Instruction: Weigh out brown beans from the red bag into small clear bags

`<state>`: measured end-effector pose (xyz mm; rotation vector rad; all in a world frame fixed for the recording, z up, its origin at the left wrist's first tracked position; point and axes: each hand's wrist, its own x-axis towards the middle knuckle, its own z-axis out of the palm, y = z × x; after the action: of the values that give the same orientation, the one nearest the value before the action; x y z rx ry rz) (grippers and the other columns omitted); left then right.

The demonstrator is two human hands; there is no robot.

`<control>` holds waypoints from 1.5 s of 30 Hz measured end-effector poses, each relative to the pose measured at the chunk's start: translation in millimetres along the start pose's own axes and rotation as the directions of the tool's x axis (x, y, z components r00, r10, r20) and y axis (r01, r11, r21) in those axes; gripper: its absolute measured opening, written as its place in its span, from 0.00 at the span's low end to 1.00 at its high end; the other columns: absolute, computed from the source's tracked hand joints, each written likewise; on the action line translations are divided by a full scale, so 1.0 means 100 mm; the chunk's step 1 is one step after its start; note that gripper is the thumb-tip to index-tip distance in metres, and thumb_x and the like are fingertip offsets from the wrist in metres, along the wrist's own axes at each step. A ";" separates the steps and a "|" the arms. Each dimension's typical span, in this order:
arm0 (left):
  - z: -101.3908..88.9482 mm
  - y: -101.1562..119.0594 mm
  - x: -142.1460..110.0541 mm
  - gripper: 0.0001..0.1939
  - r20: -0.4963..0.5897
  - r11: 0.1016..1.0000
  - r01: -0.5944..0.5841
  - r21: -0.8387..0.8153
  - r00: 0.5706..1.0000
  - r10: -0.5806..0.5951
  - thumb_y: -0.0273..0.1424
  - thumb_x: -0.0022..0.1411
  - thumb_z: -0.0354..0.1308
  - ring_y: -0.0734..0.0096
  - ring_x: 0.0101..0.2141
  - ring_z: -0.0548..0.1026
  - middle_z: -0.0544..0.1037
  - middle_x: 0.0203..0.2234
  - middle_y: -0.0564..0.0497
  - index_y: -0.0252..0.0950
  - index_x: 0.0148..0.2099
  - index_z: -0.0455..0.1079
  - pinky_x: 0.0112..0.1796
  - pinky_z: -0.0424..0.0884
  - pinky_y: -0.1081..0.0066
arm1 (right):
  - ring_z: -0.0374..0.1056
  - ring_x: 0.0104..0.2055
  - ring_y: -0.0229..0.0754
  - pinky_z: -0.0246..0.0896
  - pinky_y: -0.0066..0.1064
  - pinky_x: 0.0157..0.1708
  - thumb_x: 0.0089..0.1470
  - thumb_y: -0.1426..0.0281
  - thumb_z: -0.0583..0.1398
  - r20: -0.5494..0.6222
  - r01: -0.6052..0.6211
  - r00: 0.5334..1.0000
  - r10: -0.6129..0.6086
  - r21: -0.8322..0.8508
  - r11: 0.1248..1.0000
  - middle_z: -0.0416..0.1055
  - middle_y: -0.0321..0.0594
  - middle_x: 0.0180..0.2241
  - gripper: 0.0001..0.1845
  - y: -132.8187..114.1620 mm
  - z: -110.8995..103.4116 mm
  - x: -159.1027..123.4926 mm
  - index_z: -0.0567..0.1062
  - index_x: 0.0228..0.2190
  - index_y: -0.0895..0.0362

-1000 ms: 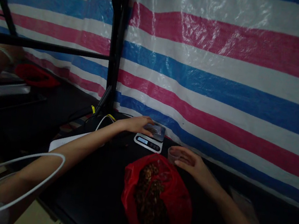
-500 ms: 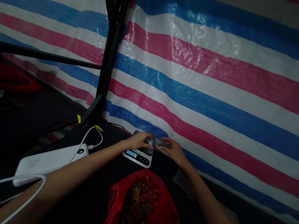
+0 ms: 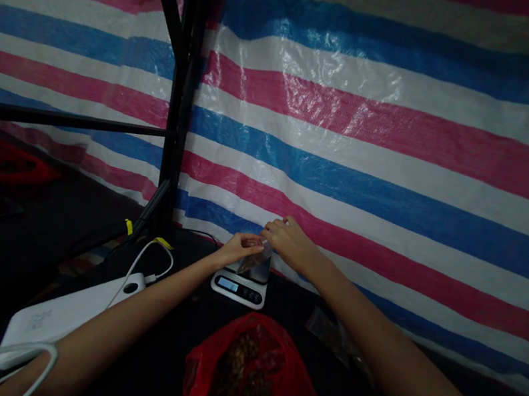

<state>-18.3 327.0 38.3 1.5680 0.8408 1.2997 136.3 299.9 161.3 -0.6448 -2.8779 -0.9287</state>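
A small clear plastic bag with brownish bits at its bottom hangs tilted over the plate of a white digital kitchen scale. My left hand pinches the bag's left side, its fingers partly hiding it. From the right, my right hand has its fingertips closed on the upper edge of the same bag. The scale's display is lit, but its digits are too small to read. Nearer me, a red bag stands open, with dried brown pieces inside.
Under my right forearm lie filled clear bags. A white power bank with a white cable lies at left. Black frame posts and a striped tarp bound the far side. Another red bag lies far left.
My right hand has moved left to meet my left hand, and the small bag is now between them above the scale. The view has tilted slightly upward.
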 end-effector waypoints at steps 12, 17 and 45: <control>-0.27 0.11 -0.07 0.25 0.180 0.683 -0.188 0.706 0.980 0.084 0.42 0.52 0.58 0.61 0.42 0.70 0.74 0.41 0.43 0.30 0.48 0.67 0.44 0.63 0.66 | 0.64 0.44 0.42 0.57 0.33 0.43 0.52 0.72 0.55 0.136 -0.127 0.989 0.052 0.638 0.759 0.68 0.38 0.43 0.15 -0.66 -0.34 -0.86 0.66 0.43 0.53; -0.13 0.22 -0.20 0.31 0.267 0.481 -0.303 0.823 0.953 0.145 0.45 0.54 0.54 0.59 0.51 0.62 0.64 0.51 0.41 0.32 0.55 0.57 0.49 0.58 0.64 | 0.65 0.41 0.41 0.56 0.33 0.41 0.51 0.78 0.53 0.123 0.002 0.990 -0.074 0.504 0.864 0.70 0.41 0.37 0.12 -1.05 -0.14 -1.02 0.68 0.39 0.57; 0.68 0.71 -2.28 0.10 0.006 0.730 0.275 0.626 0.934 -0.357 0.32 0.60 0.48 0.72 0.38 0.72 0.74 0.38 0.51 0.38 0.41 0.68 0.39 0.65 0.77 | 0.63 0.45 0.39 0.54 0.31 0.47 0.49 0.77 0.58 0.131 -0.087 0.990 -0.052 0.857 0.509 0.70 0.37 0.41 0.15 -1.23 0.08 -1.07 0.69 0.41 0.55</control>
<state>-4.0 79.5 20.2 1.8667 1.4872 0.6825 185.1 174.5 69.1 -0.6002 -2.8828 0.6530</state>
